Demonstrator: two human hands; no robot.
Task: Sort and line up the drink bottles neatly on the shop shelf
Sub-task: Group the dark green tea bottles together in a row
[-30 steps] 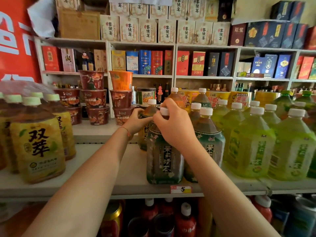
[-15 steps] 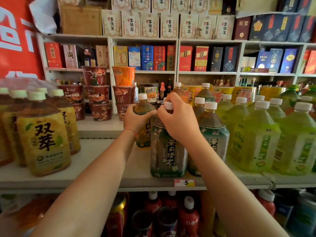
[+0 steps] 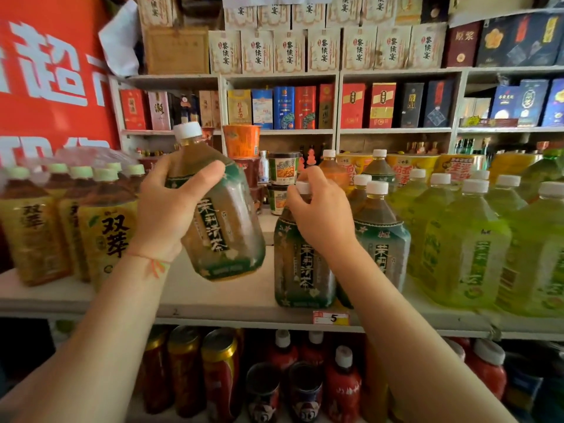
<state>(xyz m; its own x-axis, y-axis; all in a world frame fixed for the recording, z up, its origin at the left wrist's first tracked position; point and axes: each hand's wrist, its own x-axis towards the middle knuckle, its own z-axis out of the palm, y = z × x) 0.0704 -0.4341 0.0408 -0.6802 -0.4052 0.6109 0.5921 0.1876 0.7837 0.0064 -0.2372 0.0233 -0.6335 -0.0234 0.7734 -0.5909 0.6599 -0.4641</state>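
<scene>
Yellow bottle label [image 3: 114,233] at nine o'clock reads "双萃"; price tag [image 3: 331,318] at six o'clock reads "5".

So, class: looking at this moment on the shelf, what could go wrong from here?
1. The left hand alone holds the dark-green-labelled plastic tea bottle tilted in the air; it might slip.
2. The right hand grips the cap of a matching bottle at the white shelf's edge; a tug could tip it off.

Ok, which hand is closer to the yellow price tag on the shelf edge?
Right. The right hand grips a standing bottle's cap, directly above the price tag; the left hand holds a lifted bottle further left.
</scene>
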